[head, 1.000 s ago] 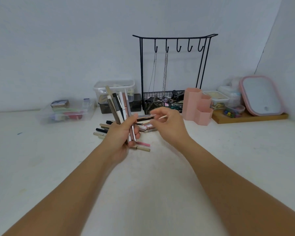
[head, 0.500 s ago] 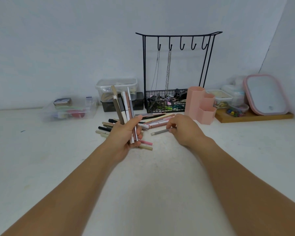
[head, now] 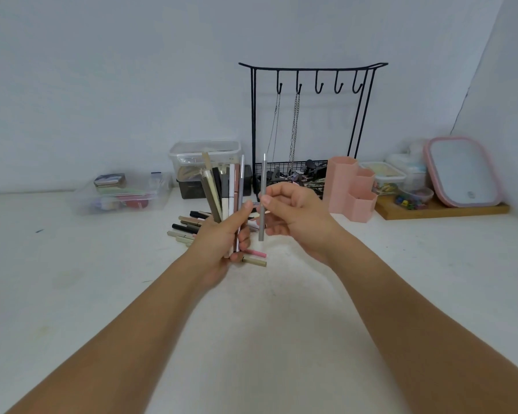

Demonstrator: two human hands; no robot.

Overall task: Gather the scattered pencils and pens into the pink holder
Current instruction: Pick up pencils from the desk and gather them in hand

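Observation:
My left hand (head: 222, 240) grips an upright bundle of several pens and pencils (head: 222, 186) above the white table. My right hand (head: 296, 216) pinches one grey pen (head: 262, 198) upright, close beside the bundle but apart from it. More pens and pencils (head: 189, 225) lie scattered on the table behind and under my hands; a pink one (head: 257, 253) and a beige one (head: 254, 260) poke out below my left hand. The pink holder (head: 352, 189), with stepped hexagonal cups, stands to the right of my right hand.
A black wire stand (head: 311, 85) with hooks, chains and a basket rises behind my hands. Clear plastic boxes (head: 123, 195) sit at the left and back. At the right, a wooden tray (head: 443, 209) carries small containers and a pink-rimmed mirror (head: 464, 171).
My right hand picked a grey pen off the table, raised it and turned it upright next to the bundle. My left hand keeps its bundle almost still.

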